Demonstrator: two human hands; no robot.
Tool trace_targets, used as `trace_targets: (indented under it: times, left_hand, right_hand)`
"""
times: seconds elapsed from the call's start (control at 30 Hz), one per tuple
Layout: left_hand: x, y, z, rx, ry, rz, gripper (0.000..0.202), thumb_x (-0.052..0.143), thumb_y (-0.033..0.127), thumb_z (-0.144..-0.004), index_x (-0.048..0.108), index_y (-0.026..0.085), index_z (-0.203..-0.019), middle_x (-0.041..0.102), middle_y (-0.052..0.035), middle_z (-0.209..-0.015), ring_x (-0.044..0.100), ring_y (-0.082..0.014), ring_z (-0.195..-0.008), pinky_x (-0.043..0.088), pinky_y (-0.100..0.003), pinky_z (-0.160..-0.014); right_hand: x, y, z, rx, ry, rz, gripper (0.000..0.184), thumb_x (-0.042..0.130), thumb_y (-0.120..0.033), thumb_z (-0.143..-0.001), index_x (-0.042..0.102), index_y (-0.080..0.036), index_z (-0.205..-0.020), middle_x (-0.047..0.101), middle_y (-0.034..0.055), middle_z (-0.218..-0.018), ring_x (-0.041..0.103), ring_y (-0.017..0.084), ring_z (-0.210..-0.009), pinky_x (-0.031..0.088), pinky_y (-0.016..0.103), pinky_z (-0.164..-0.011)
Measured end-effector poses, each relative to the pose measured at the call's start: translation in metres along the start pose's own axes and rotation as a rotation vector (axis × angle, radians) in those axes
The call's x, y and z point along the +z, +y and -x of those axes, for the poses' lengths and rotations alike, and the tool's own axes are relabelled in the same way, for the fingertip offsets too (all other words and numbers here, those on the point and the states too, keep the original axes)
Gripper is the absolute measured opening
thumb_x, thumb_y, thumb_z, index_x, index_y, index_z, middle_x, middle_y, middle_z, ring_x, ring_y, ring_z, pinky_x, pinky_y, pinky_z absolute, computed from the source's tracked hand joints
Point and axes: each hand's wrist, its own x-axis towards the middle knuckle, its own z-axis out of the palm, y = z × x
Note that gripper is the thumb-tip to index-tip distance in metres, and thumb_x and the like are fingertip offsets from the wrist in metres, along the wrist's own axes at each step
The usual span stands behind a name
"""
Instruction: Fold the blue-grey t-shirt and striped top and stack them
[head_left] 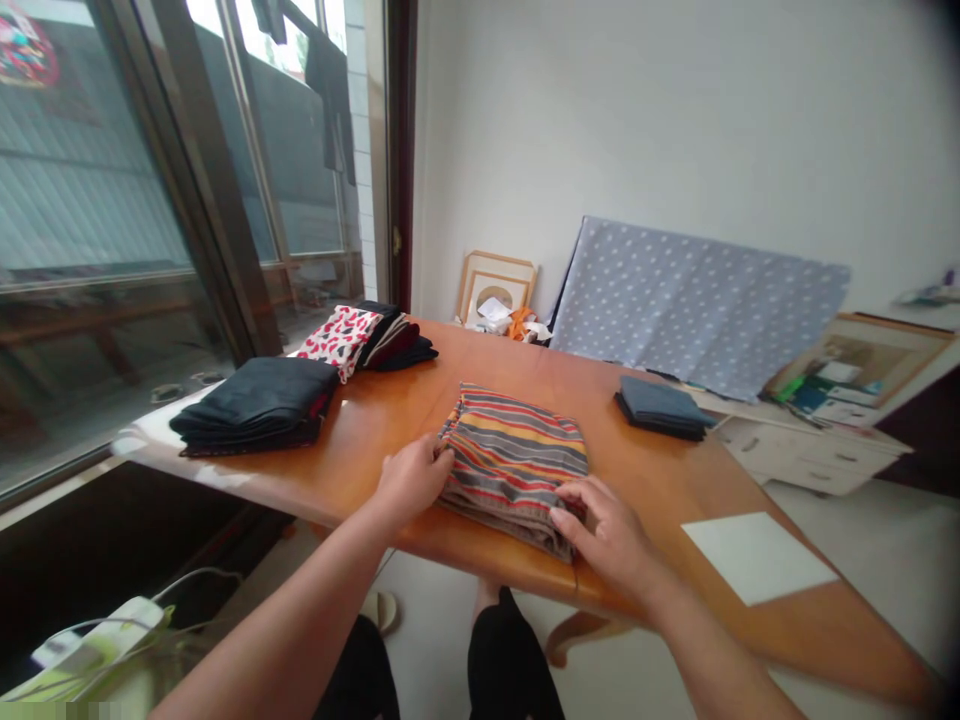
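Head-worn view, facing forward and down across a table.

The camera looks from above and behind the person's left hand (411,480) and right hand (607,535), which sit low in the frame, close to the lens, with the person's black-clad legs (506,660) at the bottom edge. It faces the far end of the glossy orange-brown wooden table (480,365), with the folded red-and-grey striped cloth (512,465) just below centre. A dark-framed glass window (90,200) fills the left side, a white plaster wall (675,120) the upper right; the wide view takes in both.
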Motion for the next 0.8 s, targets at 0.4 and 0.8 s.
trace_targets:
  times: [0.4,0.8]
  left_hand:
    - [-0.007,0.028,-0.024,-0.073,0.012,0.692,0.027,0.057,0.040,-0.086,0.051,0.019,-0.071,0.050,0.0035,-0.057,0.048,-0.0105,-0.050,0.034,-0.020,-0.046]
    - [-0.007,0.009,-0.011,-0.183,-0.181,0.506,0.032,0.062,0.050,-0.084,0.062,0.019,-0.077,0.064,-0.0012,-0.066,0.058,-0.0154,-0.058,0.039,-0.022,-0.050]
  right_hand:
    - [0.015,-0.011,-0.002,-0.044,0.090,0.176,0.016,0.052,-0.031,-0.094,0.067,-0.025,-0.096,0.071,0.0067,-0.097,0.061,0.024,-0.093,0.041,0.035,-0.083]
    - [0.025,-0.022,0.004,-0.073,-0.099,0.304,0.019,0.058,-0.036,-0.094,0.068,-0.026,-0.105,0.069,0.0053,-0.103,0.059,0.025,-0.101,0.039,0.039,-0.089]
